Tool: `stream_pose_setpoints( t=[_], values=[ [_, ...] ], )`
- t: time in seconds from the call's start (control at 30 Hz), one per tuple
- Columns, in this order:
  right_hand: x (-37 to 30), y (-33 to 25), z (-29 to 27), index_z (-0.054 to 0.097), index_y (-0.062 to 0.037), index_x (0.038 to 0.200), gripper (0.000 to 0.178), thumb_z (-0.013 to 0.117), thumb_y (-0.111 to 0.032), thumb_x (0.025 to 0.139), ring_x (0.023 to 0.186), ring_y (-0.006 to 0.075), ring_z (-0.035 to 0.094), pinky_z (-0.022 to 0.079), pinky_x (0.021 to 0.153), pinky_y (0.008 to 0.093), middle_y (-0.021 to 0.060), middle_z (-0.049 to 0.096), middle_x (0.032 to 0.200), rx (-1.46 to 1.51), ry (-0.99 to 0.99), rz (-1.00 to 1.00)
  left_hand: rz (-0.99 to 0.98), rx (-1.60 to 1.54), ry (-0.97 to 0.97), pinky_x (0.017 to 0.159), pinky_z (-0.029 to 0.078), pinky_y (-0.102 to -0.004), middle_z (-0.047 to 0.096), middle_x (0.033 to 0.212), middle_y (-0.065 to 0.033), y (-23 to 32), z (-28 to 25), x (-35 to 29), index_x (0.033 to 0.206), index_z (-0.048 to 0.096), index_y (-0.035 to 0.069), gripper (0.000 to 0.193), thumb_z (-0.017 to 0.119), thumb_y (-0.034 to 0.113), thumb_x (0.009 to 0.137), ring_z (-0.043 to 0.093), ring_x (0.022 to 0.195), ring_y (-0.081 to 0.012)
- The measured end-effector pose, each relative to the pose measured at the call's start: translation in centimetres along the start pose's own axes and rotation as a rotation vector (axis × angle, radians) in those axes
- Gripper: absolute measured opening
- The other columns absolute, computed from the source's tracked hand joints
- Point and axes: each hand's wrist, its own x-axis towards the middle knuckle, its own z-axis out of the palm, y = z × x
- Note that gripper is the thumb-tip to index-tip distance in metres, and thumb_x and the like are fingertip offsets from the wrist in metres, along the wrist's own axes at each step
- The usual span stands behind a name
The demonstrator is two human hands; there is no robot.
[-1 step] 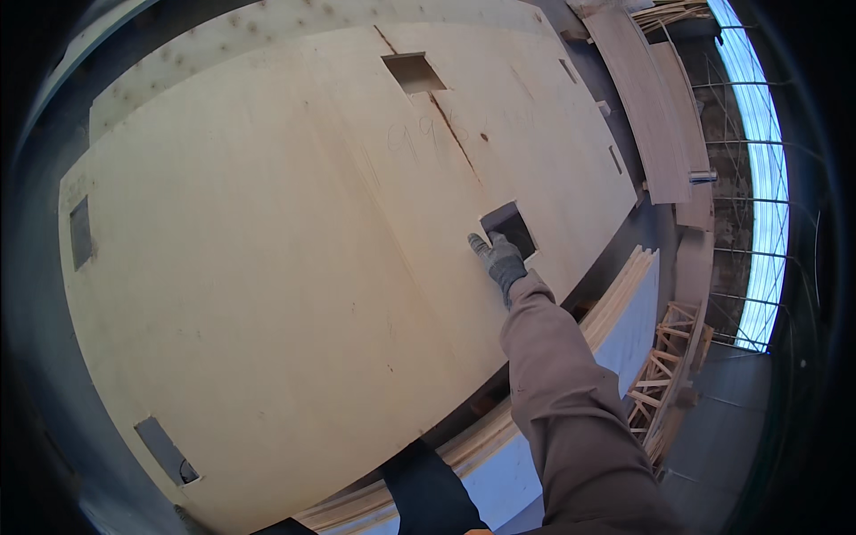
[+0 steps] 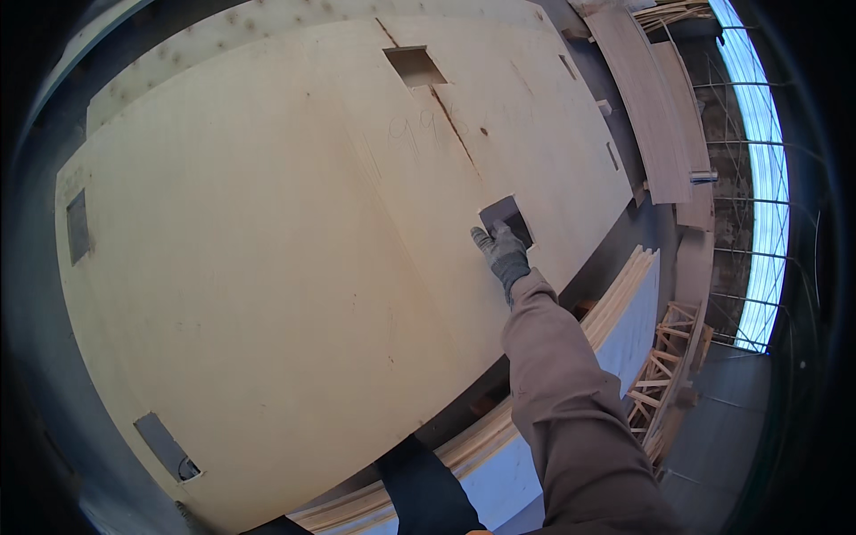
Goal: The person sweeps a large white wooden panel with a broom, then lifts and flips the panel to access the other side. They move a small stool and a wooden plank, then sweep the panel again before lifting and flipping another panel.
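A large pale plywood panel [image 2: 267, 267] with several rectangular cut-outs takes up most of the head view. My right hand [image 2: 501, 253], in a grey glove, grips its edge at the right-hand cut-out [image 2: 515, 214]. The thumb lies on the panel's face while the other fingers reach into the opening, where their tips are hidden. Farther up, a dark crack runs down from another cut-out [image 2: 415, 67], with faint pencil marks beside it. My left hand is out of sight.
Stacked boards with pale edges and a bluish face [image 2: 624, 312] lie to the right, near my sleeve. Beyond them are a wooden lattice frame [image 2: 658, 379] and long brown boards [image 2: 637, 107]. My dark trouser leg [image 2: 428, 490] shows below the panel.
The panel has shifted slightly left and away, and its cut-outs with it. My right hand stays at the same cut-out.
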Motion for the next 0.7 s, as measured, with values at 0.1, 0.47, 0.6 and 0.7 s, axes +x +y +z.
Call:
stream_pose_setpoints(
  t=[0.1, 0.47, 0.6, 0.7],
  values=[
    [1.2, -5.2, -1.6, 0.051, 0.0070, 0.121, 0.067, 0.073, -0.041, 0.080, 0.106, 0.0346, 0.060, 0.047, 0.091, 0.0402, 0.0253, 0.062, 0.111, 0.200, 0.077, -0.026, -0.084, -0.181, -0.067, 0.085, 0.050, -0.0472, 0.057, 0.125, -0.0116, -0.5, 4.5, -0.7, 0.133, 0.047, 0.010, 0.070, 0.046, 0.064, 0.089, 0.057, 0.105, -0.0326],
    [-23.7, 4.0, 13.1, 0.024, -0.0130, 0.147, 0.093, 0.063, -0.063, 0.080, 0.136, 0.0401, 0.028, 0.030, 0.106, 0.0549, 0.0192, 0.028, 0.148, 1.320, -0.171, 1.111, -0.147, -0.454, -0.354, 0.087, 0.050, -0.0474, 0.056, 0.128, -0.0107, 0.6, 13.5, 3.4, 0.136, 0.045, 0.012, 0.072, 0.047, 0.065, 0.088, 0.057, 0.106, -0.0323],
    [-27.9, -3.6, 17.3, 0.025, -0.0179, 0.148, 0.082, 0.053, -0.063, 0.085, 0.136, 0.0347, 0.029, 0.028, 0.110, 0.0513, 0.0129, 0.030, 0.149, 1.923, -0.263, 0.874, -0.158, -0.500, -0.336, 0.087, 0.049, -0.0472, 0.056, 0.128, -0.0107, -2.0, 13.9, 4.2, 0.136, 0.046, 0.012, 0.072, 0.047, 0.065, 0.087, 0.057, 0.106, -0.0321],
    [-26.5, -5.1, 19.1, 0.031, -0.0117, 0.144, 0.074, 0.049, -0.059, 0.090, 0.130, 0.0342, 0.038, 0.034, 0.107, 0.0509, 0.0135, 0.039, 0.143, 2.068, -0.273, 0.753, -0.145, -0.530, -0.322, 0.087, 0.049, -0.0471, 0.056, 0.128, -0.0106, -3.4, 14.3, 5.5, 0.136, 0.046, 0.012, 0.072, 0.047, 0.065, 0.087, 0.057, 0.105, -0.0320]
  ],
)
